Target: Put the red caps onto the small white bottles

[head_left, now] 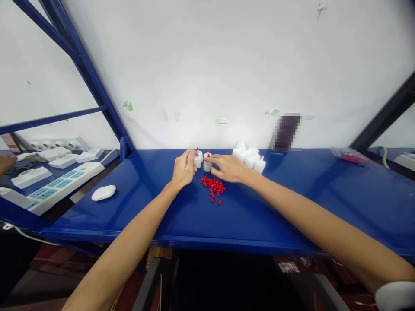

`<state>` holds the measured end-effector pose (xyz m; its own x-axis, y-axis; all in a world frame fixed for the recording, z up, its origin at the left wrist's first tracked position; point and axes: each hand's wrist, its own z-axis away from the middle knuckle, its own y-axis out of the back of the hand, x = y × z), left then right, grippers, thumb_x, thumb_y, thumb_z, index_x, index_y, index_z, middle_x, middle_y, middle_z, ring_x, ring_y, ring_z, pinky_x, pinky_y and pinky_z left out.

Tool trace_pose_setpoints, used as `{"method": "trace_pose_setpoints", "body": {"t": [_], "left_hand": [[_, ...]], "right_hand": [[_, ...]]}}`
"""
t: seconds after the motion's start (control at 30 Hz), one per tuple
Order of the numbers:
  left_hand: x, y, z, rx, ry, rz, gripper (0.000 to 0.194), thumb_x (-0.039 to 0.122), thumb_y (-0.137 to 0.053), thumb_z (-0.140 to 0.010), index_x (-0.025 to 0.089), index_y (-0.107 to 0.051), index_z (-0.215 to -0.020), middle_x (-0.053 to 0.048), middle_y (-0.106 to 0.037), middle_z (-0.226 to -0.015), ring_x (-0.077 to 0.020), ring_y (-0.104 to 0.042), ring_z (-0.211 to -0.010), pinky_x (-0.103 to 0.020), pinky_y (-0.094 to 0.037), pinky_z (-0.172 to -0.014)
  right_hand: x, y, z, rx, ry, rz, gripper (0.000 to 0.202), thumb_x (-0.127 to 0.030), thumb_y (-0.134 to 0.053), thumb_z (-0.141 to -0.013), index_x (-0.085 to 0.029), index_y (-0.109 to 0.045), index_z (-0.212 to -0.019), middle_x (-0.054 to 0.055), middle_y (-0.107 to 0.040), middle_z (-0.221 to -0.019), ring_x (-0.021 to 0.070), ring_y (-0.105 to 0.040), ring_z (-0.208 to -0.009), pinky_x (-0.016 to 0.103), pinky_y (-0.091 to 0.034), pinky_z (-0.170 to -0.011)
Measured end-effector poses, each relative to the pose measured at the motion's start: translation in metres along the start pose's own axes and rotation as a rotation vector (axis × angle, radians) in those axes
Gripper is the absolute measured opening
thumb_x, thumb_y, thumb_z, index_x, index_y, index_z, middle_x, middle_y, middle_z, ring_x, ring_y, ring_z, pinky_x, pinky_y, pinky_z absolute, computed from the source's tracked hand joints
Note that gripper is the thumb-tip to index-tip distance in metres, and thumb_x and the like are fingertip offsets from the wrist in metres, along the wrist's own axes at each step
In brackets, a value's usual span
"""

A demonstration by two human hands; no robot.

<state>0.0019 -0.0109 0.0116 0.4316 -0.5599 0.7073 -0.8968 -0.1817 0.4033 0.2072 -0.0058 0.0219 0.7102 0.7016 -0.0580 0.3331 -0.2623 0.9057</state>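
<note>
My left hand (184, 168) has its fingers curled together against the left side of a small white bottle (198, 160) with a red tip; how firmly it grips is partly hidden. Just to the right stands another small white bottle (207, 166) with red at its top. Across this one reach the index finger and thumb of my right hand (227, 167), closed about it. A second bit of red shows just above that index finger, its exact position unclear. Directly in front of the hands lies a loose pile of small red caps (214, 186) on the blue table (201, 220).
Several white bottles (249, 157) cluster behind my right hand. A white oval case (103, 192) lies at left. Power strips (61, 185) fill the neighbouring table, where another person's hand (7, 163) shows. A blurred dark object (287, 133) leans on the wall; a clear bag (350, 156) lies at right.
</note>
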Motion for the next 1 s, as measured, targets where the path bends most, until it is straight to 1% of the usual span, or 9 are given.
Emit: {"method": "trace_pose_setpoints", "body": {"t": [0.1, 0.2, 0.33, 0.43, 0.53, 0.63, 0.77, 0.9, 1.0], "left_hand": [[-0.002, -0.002, 0.0, -0.044, 0.005, 0.035, 0.046, 0.051, -0.03, -0.101, 0.018, -0.061, -0.093, 0.004, -0.056, -0.05, -0.0106, -0.051, -0.04, -0.02, -0.041, -0.046], [-0.006, -0.002, -0.001, -0.051, 0.003, 0.067, 0.042, 0.046, -0.034, -0.099, 0.017, -0.062, -0.088, 0.003, -0.056, -0.049, -0.0104, -0.052, -0.042, -0.02, -0.042, -0.048], [-0.005, -0.002, -0.003, -0.023, 0.045, 0.205, 0.029, 0.032, -0.041, -0.086, 0.016, -0.062, -0.072, 0.001, -0.054, -0.044, -0.0104, -0.047, -0.039, -0.021, -0.038, -0.044], [-0.003, 0.0, -0.007, 0.116, 0.055, 0.445, 0.018, 0.027, -0.045, -0.069, 0.017, -0.057, -0.06, 0.0, -0.052, -0.042, -0.0115, -0.045, -0.037, -0.022, -0.034, -0.039], [-0.001, 0.006, -0.014, 0.331, 0.155, 0.706, 0.012, 0.029, -0.046, -0.061, 0.019, -0.048, -0.054, 0.001, -0.046, -0.041, -0.0122, -0.043, -0.035, -0.023, -0.034, -0.037], [-0.002, 0.014, -0.02, 0.475, 0.343, 0.898, 0.009, 0.027, -0.046, -0.059, 0.02, -0.042, -0.057, 0.003, -0.041, -0.043, -0.0114, -0.042, -0.037, -0.022, -0.037, -0.039], [-0.003, 0.024, -0.026, 0.556, 0.504, 1.115, 0.009, 0.019, -0.044, -0.055, 0.019, -0.039, -0.063, 0.002, -0.042, -0.05, -0.0104, -0.045, -0.043, -0.021, -0.041, -0.045], [-0.003, 0.026, -0.029, 0.642, 0.55, 1.227, 0.019, 0.011, -0.043, -0.049, 0.018, -0.04, -0.066, 0.002, -0.045, -0.055, -0.0084, -0.046, -0.048, -0.018, -0.043, -0.05], [-0.004, 0.028, -0.031, 0.664, 0.546, 1.218, 0.021, 0.009, -0.042, -0.049, 0.017, -0.042, -0.069, 0.003, -0.043, -0.055, -0.007, -0.043, -0.046, -0.016, -0.041, -0.048]], "right_hand": [[0.002, 0.001, 0.01, 0.084, -0.018, 0.008, 0.043, -0.021, -0.045, -0.094, -0.022, -0.062, -0.133, 0.009, -0.065, -0.132, 0.0216, -0.066, -0.096, 0.032, -0.047, -0.073], [0.006, 0.014, 0.021, 0.127, -0.068, 0.056, 0.036, -0.02, -0.045, -0.093, -0.021, -0.069, -0.12, 0.008, -0.07, -0.114, 0.0196, -0.064, -0.084, 0.032, -0.043, -0.067], [0.019, 0.041, 0.034, 0.19, -0.251, 0.367, 0.032, -0.025, -0.047, -0.093, -0.016, -0.073, -0.109, 0.015, -0.069, -0.104, 0.0281, -0.057, -0.09, 0.037, -0.039, -0.068], [0.034, 0.051, 0.043, 0.198, -0.372, 0.524, 0.033, -0.03, -0.05, -0.092, -0.014, -0.074, -0.108, 0.019, -0.069, -0.1, 0.0342, -0.052, -0.097, 0.042, -0.037, -0.074], [0.043, 0.048, 0.049, 0.098, -0.42, 0.507, 0.035, -0.036, -0.05, -0.092, -0.015, -0.076, -0.104, 0.019, -0.072, -0.095, 0.0356, -0.052, -0.097, 0.045, -0.037, -0.077], [0.042, 0.043, 0.048, 0.063, -0.416, 0.46, 0.035, -0.035, -0.05, -0.092, -0.015, -0.075, -0.106, 0.018, -0.073, -0.096, 0.0368, -0.053, -0.099, 0.048, -0.037, -0.08], [0.023, 0.041, 0.042, 0.112, -0.315, 0.358, 0.032, -0.03, -0.052, -0.091, -0.016, -0.074, -0.109, 0.017, -0.073, -0.103, 0.0353, -0.057, -0.1, 0.046, -0.039, -0.08], [-0.003, 0.039, 0.036, -0.108, -0.007, 0.007, 0.025, -0.021, -0.058, -0.084, -0.023, -0.074, -0.104, 0.008, -0.073, -0.095, 0.0234, -0.062, -0.082, 0.037, -0.041, -0.071], [-0.013, 0.039, 0.038, -0.209, 0.028, -0.11, 0.019, -0.017, -0.063, -0.077, -0.024, -0.072, -0.092, 0.004, -0.072, -0.089, 0.0192, -0.061, -0.073, 0.033, -0.039, -0.062]]}}
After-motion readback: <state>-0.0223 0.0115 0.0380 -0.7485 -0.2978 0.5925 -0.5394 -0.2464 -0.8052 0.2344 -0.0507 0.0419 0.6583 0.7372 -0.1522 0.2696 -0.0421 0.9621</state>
